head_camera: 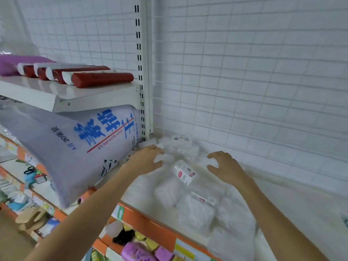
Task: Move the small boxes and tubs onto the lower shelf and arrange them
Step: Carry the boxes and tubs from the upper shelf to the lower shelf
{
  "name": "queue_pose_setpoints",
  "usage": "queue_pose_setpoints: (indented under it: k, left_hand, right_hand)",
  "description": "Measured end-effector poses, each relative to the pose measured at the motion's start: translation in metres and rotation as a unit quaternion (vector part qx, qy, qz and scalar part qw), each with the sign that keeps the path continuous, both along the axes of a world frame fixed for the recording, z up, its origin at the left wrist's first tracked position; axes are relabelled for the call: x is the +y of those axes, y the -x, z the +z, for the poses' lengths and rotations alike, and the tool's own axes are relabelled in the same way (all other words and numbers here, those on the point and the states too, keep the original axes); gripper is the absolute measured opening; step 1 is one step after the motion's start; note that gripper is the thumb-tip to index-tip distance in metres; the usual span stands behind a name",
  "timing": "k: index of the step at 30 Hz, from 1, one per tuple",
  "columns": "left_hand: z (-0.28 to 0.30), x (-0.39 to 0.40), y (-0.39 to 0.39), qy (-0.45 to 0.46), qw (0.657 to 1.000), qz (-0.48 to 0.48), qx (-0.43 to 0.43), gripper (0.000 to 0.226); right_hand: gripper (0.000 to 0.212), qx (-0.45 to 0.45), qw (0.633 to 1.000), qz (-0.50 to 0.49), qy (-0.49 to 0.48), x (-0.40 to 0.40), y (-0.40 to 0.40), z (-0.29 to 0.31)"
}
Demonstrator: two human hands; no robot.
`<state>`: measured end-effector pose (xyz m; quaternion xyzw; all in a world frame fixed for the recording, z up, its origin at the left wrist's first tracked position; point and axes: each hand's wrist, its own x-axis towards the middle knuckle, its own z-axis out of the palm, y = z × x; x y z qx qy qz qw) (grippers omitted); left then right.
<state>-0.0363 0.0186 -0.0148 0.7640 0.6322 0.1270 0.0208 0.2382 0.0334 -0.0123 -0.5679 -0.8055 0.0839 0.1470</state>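
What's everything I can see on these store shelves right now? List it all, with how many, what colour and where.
Small white boxes and tubs: a blurred cluster, count unclear, white, back left corner of the lower shelf.
Small white labelled packet: one, white with a red mark, between the hands.
Clear plastic-wrapped white packs: several, white, front of the lower shelf.
Lower shelf: one, white with orange front edge.
Red tubes with white caps: about four, upper left shelf.
Large white sack with blue lettering: one, under the upper left shelf.
Left hand: open, at the cluster.
Right hand: open, over the shelf.
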Motion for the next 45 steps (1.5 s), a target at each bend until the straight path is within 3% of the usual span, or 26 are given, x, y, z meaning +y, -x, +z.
queue_pose_setpoints:
  k: [3, 7, 12, 16, 19, 23, 28, 32, 37, 42, 45]
  left_hand:
    - [-0.018, 0.03, -0.006, 0.033, 0.999, -0.009, 0.003, 0.055]
    - [-0.043, 0.049, -0.016, 0.059, 0.998, 0.001, 0.007, 0.06]
    - [-0.06, 0.059, -0.011, 0.105, 0.99, 0.006, -0.096, 0.059]
    - [-0.062, 0.052, -0.01, 0.066, 0.995, 0.024, -0.076, 0.059]
    - [-0.062, 0.046, -0.012, 0.019, 0.997, 0.034, -0.065, 0.058]
    - [-0.058, 0.045, -0.01, 0.028, 0.997, 0.038, -0.054, 0.059]
    - [-0.051, 0.055, -0.016, 0.037, 0.999, 0.019, 0.032, 0.06]
    - [-0.057, 0.056, -0.013, 0.049, 0.994, 0.022, -0.093, 0.059]
    - [-0.061, 0.056, -0.009, 0.004, 0.985, 0.008, -0.17, 0.05]
    - [-0.056, 0.051, -0.007, 0.022, 0.94, 0.006, -0.342, 0.017]
    - [-0.055, 0.051, -0.006, 0.045, 0.921, 0.015, -0.387, 0.024]
  right_hand:
    - [0.056, 0.017, 0.998, -0.033, 0.055, 0.021, 0.012, -0.018]
    - [0.071, -0.053, 0.993, -0.069, 0.085, 0.036, 0.022, -0.036]
    - [0.064, -0.073, 0.993, -0.081, 0.046, 0.04, 0.025, -0.041]
    - [0.057, -0.056, 0.996, -0.063, 0.039, 0.035, 0.027, -0.04]
    - [0.055, -0.017, 0.998, -0.045, 0.043, 0.028, 0.028, -0.037]
    - [0.047, 0.051, 0.997, -0.048, 0.045, 0.021, 0.025, -0.034]
    - [0.032, 0.175, 0.977, -0.072, 0.095, 0.016, 0.022, -0.034]
    - [0.021, 0.26, 0.958, -0.057, 0.103, 0.015, 0.022, -0.034]
    - [0.017, 0.336, 0.937, -0.06, 0.079, 0.016, 0.02, -0.028]
    - [0.039, 0.281, 0.949, -0.036, 0.14, 0.016, 0.02, -0.034]
    - [0.036, 0.242, 0.96, -0.038, 0.138, 0.018, 0.019, -0.035]
